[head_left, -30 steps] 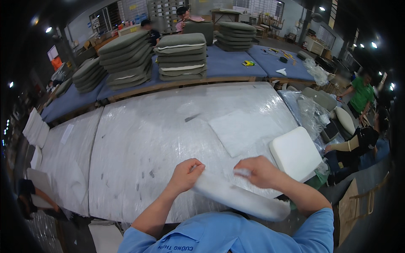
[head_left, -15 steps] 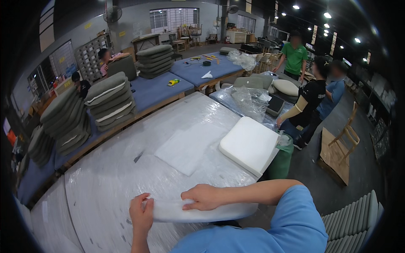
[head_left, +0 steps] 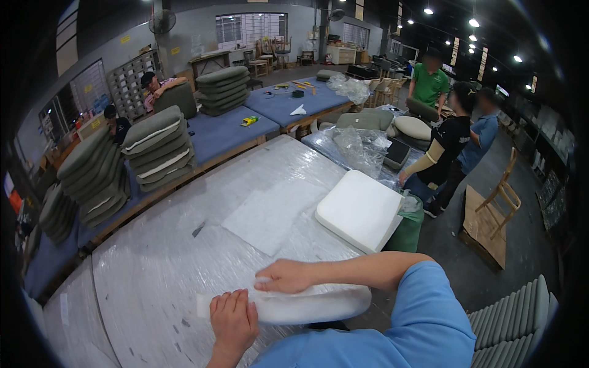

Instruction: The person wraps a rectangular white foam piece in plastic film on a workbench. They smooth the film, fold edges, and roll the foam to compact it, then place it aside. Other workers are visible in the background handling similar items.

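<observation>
A foam cushion pad with a soft white wadding layer stands edge-up against me at the near side of the plastic-wrapped table. My left hand lies over its left end, fingers bent and pressed together on the wadding. A strip of wadding sticks out to the left of that hand. My right hand is closed on the far upper edge, thumb and fingers pinching the wadding. Farther off lie a flat white wadding sheet and a stack of white foam pads.
Grey cushions stand in stacks on a blue-topped table beyond. On the right, people stand by a table with cushions and clear plastic. A green sack, a wooden chair and ribbed grey padding lie to the right.
My left hand has moved right and folded its fingers down over the pad's wadding. My right hand has shifted slightly left and away from me. A person in green now holds a grey cushion.
</observation>
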A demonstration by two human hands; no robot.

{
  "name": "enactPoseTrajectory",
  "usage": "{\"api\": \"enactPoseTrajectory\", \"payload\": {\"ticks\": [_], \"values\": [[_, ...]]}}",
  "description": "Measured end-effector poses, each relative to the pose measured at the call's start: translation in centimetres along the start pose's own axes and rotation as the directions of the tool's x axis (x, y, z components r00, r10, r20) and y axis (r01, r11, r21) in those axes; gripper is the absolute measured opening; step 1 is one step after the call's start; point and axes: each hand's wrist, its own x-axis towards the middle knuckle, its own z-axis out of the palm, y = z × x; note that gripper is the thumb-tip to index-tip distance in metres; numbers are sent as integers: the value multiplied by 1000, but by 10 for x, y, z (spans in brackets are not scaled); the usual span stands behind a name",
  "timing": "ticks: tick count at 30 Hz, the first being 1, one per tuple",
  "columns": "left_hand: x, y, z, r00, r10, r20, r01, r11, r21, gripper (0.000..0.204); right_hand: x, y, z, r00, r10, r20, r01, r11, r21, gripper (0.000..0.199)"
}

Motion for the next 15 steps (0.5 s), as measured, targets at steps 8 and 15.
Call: {"api": "enactPoseTrajectory", "payload": {"ticks": [8, 15], "values": [[4, -13, 2, 989, -73, 131, 82, 995, -61, 30, -1, -5, 19, 981, -81, 178, 74, 996, 51, 51], [-12, -3, -5, 993, 13, -118, -26, 994, -110, 43, -1, 8, 14, 987, 5, 159, -18, 997, 74, 48]]}}
